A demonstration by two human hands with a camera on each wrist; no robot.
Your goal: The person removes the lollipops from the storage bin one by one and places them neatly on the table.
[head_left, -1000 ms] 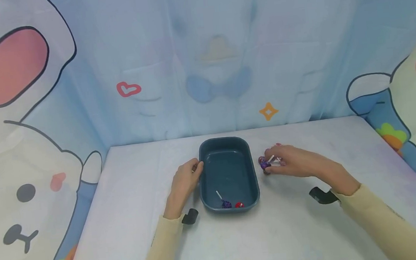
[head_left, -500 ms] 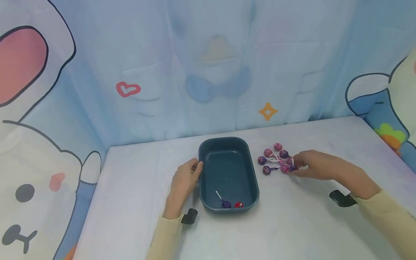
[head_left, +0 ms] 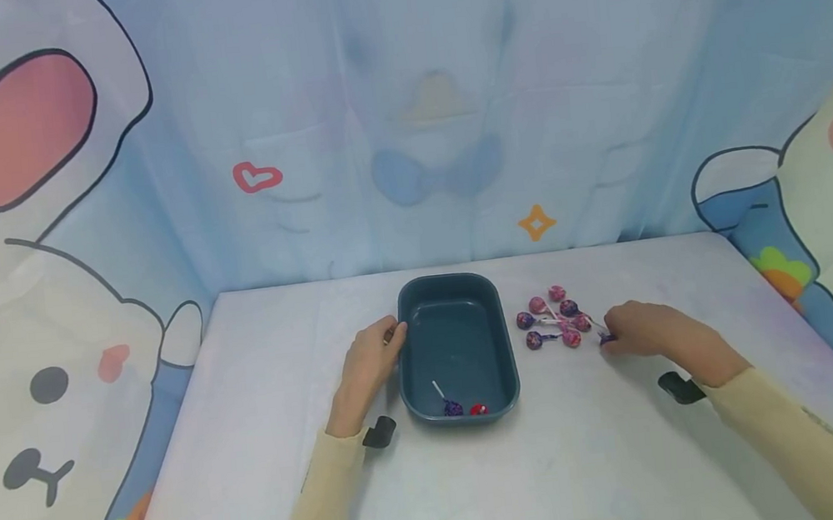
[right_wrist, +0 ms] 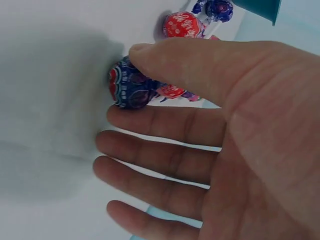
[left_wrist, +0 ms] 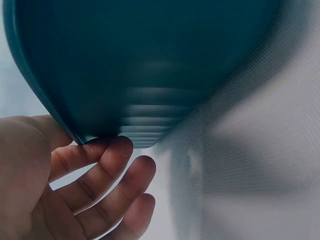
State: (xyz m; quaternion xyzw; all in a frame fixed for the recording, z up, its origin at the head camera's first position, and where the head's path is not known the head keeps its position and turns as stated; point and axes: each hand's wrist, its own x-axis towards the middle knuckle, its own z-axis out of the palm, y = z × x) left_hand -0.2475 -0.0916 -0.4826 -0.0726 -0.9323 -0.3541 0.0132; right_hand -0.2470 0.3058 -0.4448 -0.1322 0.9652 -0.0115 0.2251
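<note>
With thumb and fingers, my left hand (head_left: 370, 369) holds the left rim of a dark teal rectangular bin (head_left: 456, 336). Inside the bin, near its front end, lie a purple lollipop (head_left: 452, 408) with a white stick and a red lollipop (head_left: 479, 410). My right hand (head_left: 653, 333) pinches a dark blue-purple wrapped lollipop (right_wrist: 131, 87) by its head, between thumb and index finger, close over the table. The other fingers stretch out alongside in the right wrist view. Just left of this hand is a loose cluster of pink and purple lollipops (head_left: 571, 337).
The white-covered table (head_left: 558, 481) ends at a pale blue cartoon curtain (head_left: 449, 207) behind the bin. The lollipop cluster lies to the right of the bin, with sticks crossing one another.
My right hand has drawn back rightward from over the lollipop cluster, bringing one purple lollipop out to its right side. My left hand and the bin have stayed put.
</note>
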